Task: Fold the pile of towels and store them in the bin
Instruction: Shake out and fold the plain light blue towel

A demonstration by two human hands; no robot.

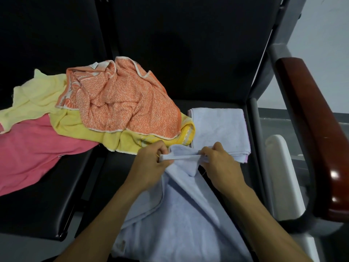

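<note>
Both grips pinch the blue towel's (175,210) hemmed edge, left hand (151,161) and right hand (219,163) close together; it drapes over the seat (47,205) toward me. Soft, floppy cloth, I'd hold it at the corners.

Dim indoor scene, overall underexposed. Black seats (56,195) and backrests crush to near-featureless dark; seams barely readable. Light looks soft and diffuse, no hard-edged shadows. A faint broad shadow sits on the backrest above the orange towel (124,103). Bright specular glare spots on the glossy red-brown armrest (321,129) near its front end, so a source sits overhead or slightly right. Wall (324,44) at upper right is the brightest area, flat grey-white. Towel colours stay saturated but texture is smeared; compression softness throughout. Wide-angle distortion bends the armrest and seat frame at the right edge. Forearms at the bottom edge are soft and stretched. Both hands are slightly blurred.
</note>
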